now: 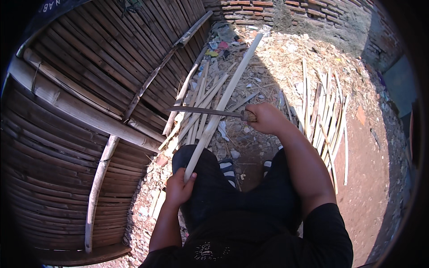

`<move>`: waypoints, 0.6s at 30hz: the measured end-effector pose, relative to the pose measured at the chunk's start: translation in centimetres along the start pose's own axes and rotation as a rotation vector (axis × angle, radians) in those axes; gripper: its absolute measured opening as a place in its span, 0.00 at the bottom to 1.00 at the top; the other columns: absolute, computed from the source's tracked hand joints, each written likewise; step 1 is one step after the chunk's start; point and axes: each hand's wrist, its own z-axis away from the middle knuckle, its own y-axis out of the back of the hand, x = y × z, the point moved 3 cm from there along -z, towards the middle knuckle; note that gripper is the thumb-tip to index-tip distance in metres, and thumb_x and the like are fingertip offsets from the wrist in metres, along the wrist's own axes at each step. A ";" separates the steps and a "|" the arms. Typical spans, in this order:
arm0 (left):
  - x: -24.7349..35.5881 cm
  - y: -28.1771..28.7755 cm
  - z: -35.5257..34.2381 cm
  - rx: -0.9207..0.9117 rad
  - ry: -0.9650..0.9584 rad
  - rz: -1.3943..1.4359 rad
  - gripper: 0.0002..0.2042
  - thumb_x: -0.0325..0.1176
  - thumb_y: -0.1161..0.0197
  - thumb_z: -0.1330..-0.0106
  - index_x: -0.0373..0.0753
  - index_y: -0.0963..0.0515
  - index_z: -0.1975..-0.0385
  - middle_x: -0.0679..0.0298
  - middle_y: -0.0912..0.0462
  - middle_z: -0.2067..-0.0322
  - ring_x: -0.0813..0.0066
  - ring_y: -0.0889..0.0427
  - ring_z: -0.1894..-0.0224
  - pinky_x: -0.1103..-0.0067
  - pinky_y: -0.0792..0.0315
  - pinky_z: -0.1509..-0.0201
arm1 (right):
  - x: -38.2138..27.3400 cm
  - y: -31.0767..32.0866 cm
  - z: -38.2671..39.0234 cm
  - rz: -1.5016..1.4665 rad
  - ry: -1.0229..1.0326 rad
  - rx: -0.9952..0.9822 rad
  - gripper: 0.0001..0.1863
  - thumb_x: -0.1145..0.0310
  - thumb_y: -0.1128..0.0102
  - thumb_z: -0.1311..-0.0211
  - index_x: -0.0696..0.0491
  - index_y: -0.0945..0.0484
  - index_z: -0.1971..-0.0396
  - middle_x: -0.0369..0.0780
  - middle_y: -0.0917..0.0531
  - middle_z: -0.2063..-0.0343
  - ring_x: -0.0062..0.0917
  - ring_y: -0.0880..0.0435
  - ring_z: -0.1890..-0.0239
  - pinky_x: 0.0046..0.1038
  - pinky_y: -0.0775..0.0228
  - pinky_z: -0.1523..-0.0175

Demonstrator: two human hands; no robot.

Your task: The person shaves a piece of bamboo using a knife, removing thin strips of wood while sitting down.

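— Grips?
— Left hand (180,186) grasps pale strip (233,85) by its near end, over left thigh (203,190); right hand (267,118) clenches knife (196,110), crossing strip.
— Risk?
— Loose left hold might let strip roll, knife skid nearward.

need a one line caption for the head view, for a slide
Left hand holding a long pale strip, right hand gripping a knife whose blade crosses it in view.

Knife (203,110) (right grip (267,118)) across pale strip (235,80)
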 end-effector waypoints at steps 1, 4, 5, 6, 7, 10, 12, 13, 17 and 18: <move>0.0 0.0 -0.1 -0.004 -0.005 -0.013 0.18 0.46 0.34 0.28 0.34 0.22 0.59 0.46 0.17 0.76 0.44 0.14 0.71 0.60 0.23 0.68 | -1.4 -0.8 -0.1 0.029 0.037 -0.079 0.17 0.62 0.30 0.43 0.51 0.18 0.55 0.50 0.14 0.67 0.50 0.14 0.58 0.49 0.22 0.52; -0.5 0.0 0.0 0.000 -0.015 -0.045 0.19 0.47 0.34 0.28 0.34 0.22 0.59 0.45 0.16 0.75 0.43 0.13 0.69 0.60 0.23 0.67 | -4.4 -1.3 -0.4 0.097 0.141 -0.168 0.17 0.65 0.31 0.49 0.50 0.19 0.58 0.48 0.15 0.70 0.49 0.14 0.60 0.49 0.23 0.54; -0.6 0.0 0.0 0.003 -0.019 -0.053 0.19 0.47 0.34 0.28 0.34 0.22 0.59 0.45 0.16 0.75 0.43 0.13 0.69 0.59 0.23 0.67 | -4.9 -1.3 -0.4 0.117 0.173 -0.173 0.17 0.66 0.31 0.51 0.50 0.20 0.59 0.47 0.15 0.72 0.49 0.14 0.62 0.49 0.23 0.55; -0.6 0.1 0.0 -0.003 -0.025 -0.055 0.19 0.47 0.34 0.28 0.34 0.22 0.59 0.45 0.16 0.74 0.42 0.13 0.68 0.59 0.22 0.67 | -4.4 -1.1 -0.5 0.121 0.121 -0.154 0.17 0.65 0.31 0.49 0.50 0.19 0.58 0.48 0.15 0.71 0.49 0.14 0.60 0.49 0.23 0.54; -0.5 0.1 -0.1 -0.008 -0.032 -0.056 0.19 0.47 0.34 0.28 0.34 0.22 0.59 0.45 0.16 0.74 0.42 0.13 0.68 0.59 0.22 0.66 | -3.3 -0.7 -0.7 0.125 0.070 -0.135 0.16 0.63 0.31 0.46 0.50 0.19 0.57 0.49 0.14 0.69 0.49 0.13 0.59 0.49 0.22 0.53; 0.0 0.3 0.1 -0.006 -0.033 -0.072 0.18 0.47 0.34 0.28 0.34 0.22 0.58 0.44 0.16 0.74 0.42 0.13 0.68 0.59 0.22 0.66 | 1.4 0.5 -0.9 0.031 -0.134 0.071 0.17 0.59 0.30 0.41 0.51 0.18 0.56 0.50 0.13 0.67 0.49 0.13 0.57 0.49 0.22 0.51; 0.2 0.1 -0.1 -0.012 -0.034 -0.071 0.18 0.46 0.34 0.28 0.34 0.22 0.58 0.45 0.16 0.74 0.42 0.13 0.68 0.59 0.22 0.65 | 3.8 1.7 -0.4 -0.035 -0.272 0.245 0.17 0.58 0.29 0.39 0.53 0.19 0.57 0.51 0.13 0.67 0.49 0.13 0.58 0.47 0.23 0.51; 0.2 0.1 0.0 -0.017 -0.031 -0.062 0.18 0.46 0.34 0.28 0.34 0.22 0.58 0.45 0.16 0.74 0.42 0.13 0.68 0.59 0.22 0.65 | 4.5 2.2 -0.1 -0.054 -0.329 0.322 0.17 0.59 0.28 0.38 0.55 0.19 0.57 0.51 0.13 0.68 0.49 0.13 0.60 0.45 0.23 0.53; 0.3 0.1 0.0 -0.013 -0.042 -0.015 0.18 0.46 0.34 0.28 0.34 0.21 0.59 0.46 0.16 0.75 0.44 0.13 0.69 0.61 0.22 0.66 | 3.4 2.8 0.2 -0.120 -0.299 0.304 0.20 0.60 0.27 0.38 0.56 0.18 0.52 0.51 0.13 0.67 0.48 0.13 0.61 0.43 0.23 0.54; 0.1 0.0 0.0 -0.012 -0.018 -0.006 0.18 0.45 0.33 0.28 0.33 0.21 0.59 0.47 0.17 0.76 0.48 0.13 0.71 0.62 0.23 0.67 | 2.6 2.5 0.0 -0.138 -0.249 0.251 0.20 0.60 0.27 0.38 0.56 0.18 0.52 0.51 0.13 0.66 0.49 0.13 0.61 0.43 0.22 0.54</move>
